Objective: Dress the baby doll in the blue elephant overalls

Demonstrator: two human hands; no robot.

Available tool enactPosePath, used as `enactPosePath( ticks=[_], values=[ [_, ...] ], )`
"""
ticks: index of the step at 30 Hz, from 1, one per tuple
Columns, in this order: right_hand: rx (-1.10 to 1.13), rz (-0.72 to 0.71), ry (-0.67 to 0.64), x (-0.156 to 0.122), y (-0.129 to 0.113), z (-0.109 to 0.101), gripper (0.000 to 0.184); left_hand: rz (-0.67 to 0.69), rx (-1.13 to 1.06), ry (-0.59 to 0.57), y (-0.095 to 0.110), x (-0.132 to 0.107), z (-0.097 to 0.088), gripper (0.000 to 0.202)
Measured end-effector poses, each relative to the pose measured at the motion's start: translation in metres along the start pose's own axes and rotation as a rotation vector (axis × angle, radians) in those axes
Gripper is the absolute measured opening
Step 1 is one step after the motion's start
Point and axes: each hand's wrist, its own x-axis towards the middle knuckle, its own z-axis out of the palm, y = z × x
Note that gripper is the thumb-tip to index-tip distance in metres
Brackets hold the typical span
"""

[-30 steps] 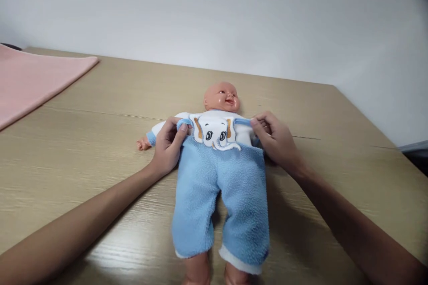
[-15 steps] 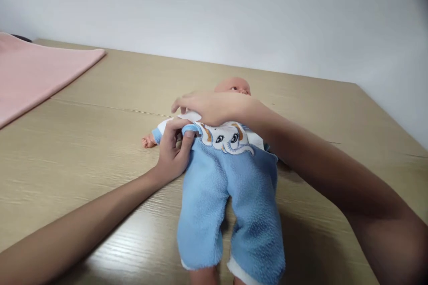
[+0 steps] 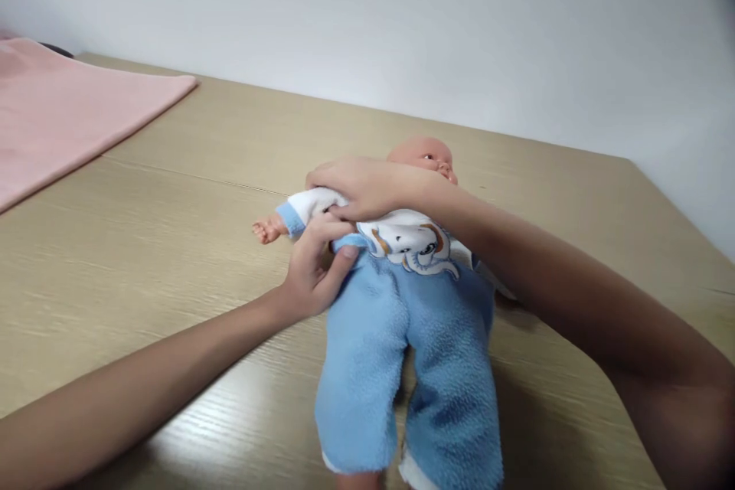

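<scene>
Pale wood-grain table (image 3: 172, 245) runs back to a plain white wall (image 3: 402, 15), and on it a doll (image 3: 402, 298) lies face up. Its long axis runs nearly straight away from the person, head at the far end and legs toward the near edge, tilted slightly to the right. It wears blue fleece overalls (image 3: 459, 383) over a white top.

At the doll's shoulder on the person's left, a blue strap end (image 3: 347, 243) sits just beside the white sleeve (image 3: 304, 207). The left hand (image 3: 315, 268) comes in from the near left, thumb and forefinger pinched closed on that strap end. The right hand (image 3: 361, 187) reaches across the doll's chest from the far side, fingers curled shut on the sleeve, almost touching the left hand. Both hands are thus on the same shoulder, the left one nearer along its own side.

A pink cloth (image 3: 74, 115) lies well apart at the table's far left.
</scene>
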Motion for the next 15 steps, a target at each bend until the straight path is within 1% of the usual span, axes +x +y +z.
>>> enactPosePath(
  ticks=[2,4,6,11,15],
  values=[
    [0.102,-0.056,0.089,-0.011,0.003,-0.001,0.025,0.076,-0.016,-0.073,0.003,0.003,-0.001,0.009],
    [0.215,-0.105,0.163,-0.021,0.006,-0.001,0.030,0.102,-0.031,-0.112,0.006,0.006,-0.002,0.009],
    [0.278,-0.112,0.200,-0.030,0.008,-0.001,0.034,0.108,-0.059,-0.124,0.007,0.007,-0.003,0.010],
    [0.352,-0.052,0.270,-0.049,0.006,0.000,0.042,0.093,-0.058,-0.141,0.007,0.005,-0.005,0.011],
    [0.343,-0.060,0.356,-0.059,0.007,0.007,0.042,0.103,-0.045,-0.109,0.000,-0.003,-0.007,0.009]
  ],
)
